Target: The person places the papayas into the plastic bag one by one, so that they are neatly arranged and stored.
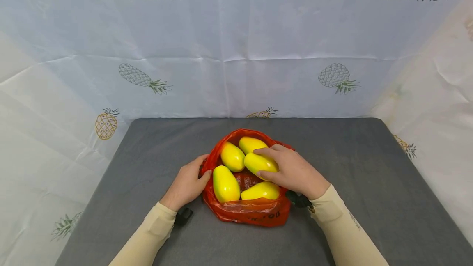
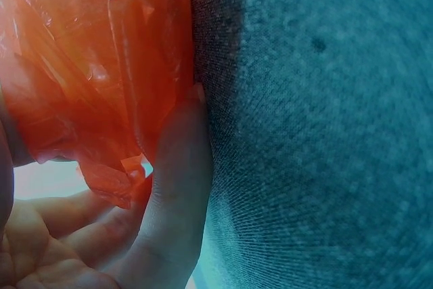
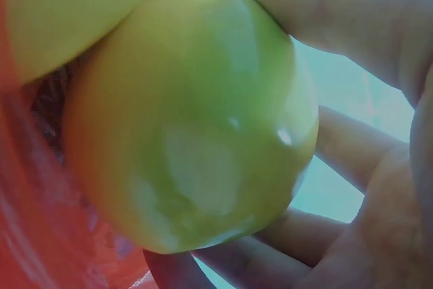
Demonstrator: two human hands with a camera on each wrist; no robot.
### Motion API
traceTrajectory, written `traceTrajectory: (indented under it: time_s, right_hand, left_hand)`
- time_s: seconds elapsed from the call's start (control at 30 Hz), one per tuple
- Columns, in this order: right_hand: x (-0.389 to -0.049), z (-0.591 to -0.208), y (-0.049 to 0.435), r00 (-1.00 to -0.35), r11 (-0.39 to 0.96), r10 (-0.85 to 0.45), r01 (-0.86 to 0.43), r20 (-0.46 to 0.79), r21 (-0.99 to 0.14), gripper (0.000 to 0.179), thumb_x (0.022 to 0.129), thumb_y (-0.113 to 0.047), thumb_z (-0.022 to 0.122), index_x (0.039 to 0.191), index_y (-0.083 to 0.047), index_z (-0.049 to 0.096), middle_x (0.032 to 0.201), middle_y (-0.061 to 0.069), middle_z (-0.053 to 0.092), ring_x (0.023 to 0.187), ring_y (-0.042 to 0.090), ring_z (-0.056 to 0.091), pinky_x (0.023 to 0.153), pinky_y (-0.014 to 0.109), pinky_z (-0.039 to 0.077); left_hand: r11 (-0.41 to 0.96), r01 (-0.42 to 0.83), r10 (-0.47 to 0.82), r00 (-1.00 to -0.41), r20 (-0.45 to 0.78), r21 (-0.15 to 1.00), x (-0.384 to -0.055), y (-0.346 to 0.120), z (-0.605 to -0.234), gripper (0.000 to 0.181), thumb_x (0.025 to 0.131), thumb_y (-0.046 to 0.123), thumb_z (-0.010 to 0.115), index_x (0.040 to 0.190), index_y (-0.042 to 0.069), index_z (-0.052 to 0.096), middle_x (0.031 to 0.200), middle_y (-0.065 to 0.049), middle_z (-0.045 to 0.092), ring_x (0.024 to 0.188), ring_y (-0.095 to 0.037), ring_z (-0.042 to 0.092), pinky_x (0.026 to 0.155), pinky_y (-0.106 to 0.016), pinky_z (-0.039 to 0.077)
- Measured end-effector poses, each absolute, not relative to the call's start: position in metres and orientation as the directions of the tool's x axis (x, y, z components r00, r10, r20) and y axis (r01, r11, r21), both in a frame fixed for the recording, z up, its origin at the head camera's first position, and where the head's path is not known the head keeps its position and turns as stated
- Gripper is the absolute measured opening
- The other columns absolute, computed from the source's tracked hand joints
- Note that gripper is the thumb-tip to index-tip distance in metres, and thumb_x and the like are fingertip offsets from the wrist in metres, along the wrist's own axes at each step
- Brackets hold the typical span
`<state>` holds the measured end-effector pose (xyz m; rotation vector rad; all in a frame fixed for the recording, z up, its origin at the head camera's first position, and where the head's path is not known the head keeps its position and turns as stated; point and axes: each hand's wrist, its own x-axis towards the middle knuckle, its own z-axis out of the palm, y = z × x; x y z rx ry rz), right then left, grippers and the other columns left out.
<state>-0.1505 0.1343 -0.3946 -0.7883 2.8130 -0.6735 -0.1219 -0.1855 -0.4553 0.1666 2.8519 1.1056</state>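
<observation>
A red plastic bag point(image 1: 255, 212) lies with its mouth spread wide on the grey table, holding several glossy yellow mangoes. My right hand point(image 1: 295, 171) grips one mango point(image 1: 260, 163) at the bag's right side, thumb and fingers around it; the right wrist view shows that mango point(image 3: 196, 126) up close. Around it sit another mango point(image 1: 232, 157) to its left, one mango point(image 1: 252, 143) behind, and more nearer me, such as the front-left mango point(image 1: 226, 184). My left hand point(image 1: 187, 182) holds the bag's left rim, and its fingers bear on the red plastic point(image 2: 101, 79) in the left wrist view.
The dark grey tabletop point(image 1: 155, 147) extends on all sides of the bag. Behind it hangs a white cloth point(image 1: 221, 32) printed with pineapples and mirrored lettering. A small black device point(image 1: 183, 216) is at my left wrist.
</observation>
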Motion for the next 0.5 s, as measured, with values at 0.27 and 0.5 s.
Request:
traceTrajectory:
  time_s: [0.27, 0.5]
  right_hand:
    - [-0.1509, -0.3980, 0.1326, -0.859, 0.776, -0.511, -0.438, -0.044, -0.455, 0.056, 0.097, -0.045, 0.078, 0.149, -0.029, 0.065, 0.131, 0.003, 0.066, 0.106, 0.016, 0.061, 0.090, 0.039, 0.056]
    - [-0.1517, -0.4005, 0.1325, -0.854, 0.770, -0.518, -0.441, -0.049, -0.461, 0.055, 0.097, -0.043, 0.078, 0.148, -0.028, 0.066, 0.129, 0.002, 0.066, 0.103, 0.014, 0.060, 0.088, 0.037, 0.055]
  left_hand:
    - [0.740, 0.080, 0.129, -0.991, -0.024, 0.668, -0.1207, -0.1858, -0.4549, 0.054, 0.107, 0.023, 0.065, 0.157, 0.008, 0.053, 0.144, -0.012, 0.070, 0.110, -0.022, 0.073, 0.095, -0.045, 0.064]
    - [0.738, 0.072, 0.125, -0.992, -0.032, 0.671, -0.1214, -0.1852, -0.4563, 0.054, 0.107, 0.023, 0.066, 0.158, 0.009, 0.053, 0.144, -0.011, 0.070, 0.112, -0.023, 0.072, 0.098, -0.046, 0.064]
